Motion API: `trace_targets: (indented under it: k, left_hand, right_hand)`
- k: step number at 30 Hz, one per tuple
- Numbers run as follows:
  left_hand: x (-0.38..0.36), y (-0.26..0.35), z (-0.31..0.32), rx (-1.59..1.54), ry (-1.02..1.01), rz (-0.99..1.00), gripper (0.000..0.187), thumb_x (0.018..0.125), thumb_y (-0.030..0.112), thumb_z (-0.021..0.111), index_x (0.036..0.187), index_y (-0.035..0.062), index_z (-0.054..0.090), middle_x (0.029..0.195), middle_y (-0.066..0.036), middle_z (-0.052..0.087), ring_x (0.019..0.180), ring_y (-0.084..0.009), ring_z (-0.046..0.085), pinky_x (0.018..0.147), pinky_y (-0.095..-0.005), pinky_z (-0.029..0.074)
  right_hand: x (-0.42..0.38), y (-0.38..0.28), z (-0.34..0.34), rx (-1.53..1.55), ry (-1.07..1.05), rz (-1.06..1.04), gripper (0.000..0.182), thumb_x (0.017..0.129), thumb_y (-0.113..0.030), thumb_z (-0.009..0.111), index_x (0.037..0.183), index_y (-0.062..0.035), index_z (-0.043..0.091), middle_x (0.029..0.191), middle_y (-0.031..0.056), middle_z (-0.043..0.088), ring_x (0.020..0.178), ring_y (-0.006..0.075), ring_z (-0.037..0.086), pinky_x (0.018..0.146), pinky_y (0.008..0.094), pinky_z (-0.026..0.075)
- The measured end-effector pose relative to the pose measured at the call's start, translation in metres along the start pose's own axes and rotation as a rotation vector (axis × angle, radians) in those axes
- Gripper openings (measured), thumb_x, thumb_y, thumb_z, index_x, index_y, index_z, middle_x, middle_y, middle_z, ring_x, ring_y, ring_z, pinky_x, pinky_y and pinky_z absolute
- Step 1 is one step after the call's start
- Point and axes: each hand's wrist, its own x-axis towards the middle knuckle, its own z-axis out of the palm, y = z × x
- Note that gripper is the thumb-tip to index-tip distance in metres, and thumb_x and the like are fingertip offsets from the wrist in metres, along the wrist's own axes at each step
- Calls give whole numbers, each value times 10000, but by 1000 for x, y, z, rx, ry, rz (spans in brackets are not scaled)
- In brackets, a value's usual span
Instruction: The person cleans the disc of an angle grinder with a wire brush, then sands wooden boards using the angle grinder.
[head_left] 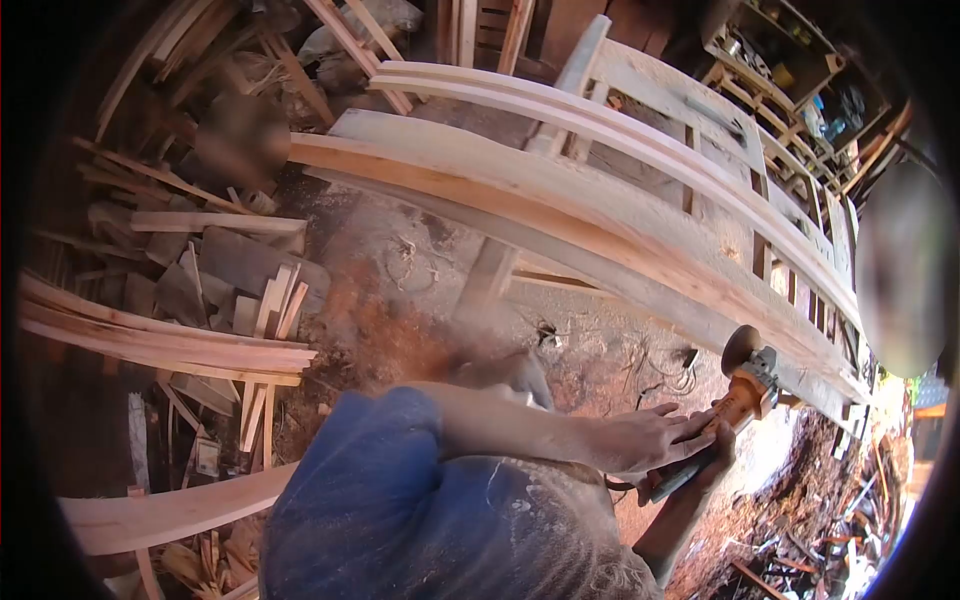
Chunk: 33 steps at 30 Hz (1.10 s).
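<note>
An angle grinder [735, 402] with an orange body, a grey head and a round disc [740, 349] is tilted up beside the near end of a long plank [600, 225]. My right hand [708, 468] is wrapped round its body from below. Over the rear of the tool lies my left hand [640, 441], its fingers stretched out towards the orange housing and touching or overlapping it. The grinder's dark green rear end [672, 482] shows under the hands, and a cord [620, 486] leads away from it. The disc overlaps the plank's lower edge in this view.
A second long, pale timber [620, 130] lies across the wooden bench frame [580, 70]. Stacked boards [160, 335] and offcuts fill the left side. Wood shavings and scraps [820, 540] litter the ground at lower right. Shelving with various items [780, 60] stands at upper right.
</note>
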Motion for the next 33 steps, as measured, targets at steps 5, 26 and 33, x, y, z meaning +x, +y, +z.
trace_targets:
  k: [5,26,33]
  left_hand:
    - [-74,2,-45,152,154,-37,1142,643,308,870,1529,-39,239,1553,-298,262,1352,-400,435,1111,-449,398]
    - [-312,-111,-391,338,450,-177,123,850,156,718,886,38,709,875,-116,694,824,-300,667,745,-410,531]
    - [-205,-136,-338,266,-111,-112,262,886,283,628,701,102,673,697,-103,671,643,-290,661,602,-412,505]
  right_hand:
    - [-2,36,78,-138,-109,59,428,861,-341,655,1130,-17,577,940,105,650,814,222,653,753,340,559]
    - [34,252,485,-871,-1012,-114,271,891,-119,631,1143,-17,633,1024,84,667,918,151,658,750,303,572]
    - [42,224,353,-403,-420,184,427,961,-379,609,1166,-5,578,820,130,675,653,227,691,565,350,600]
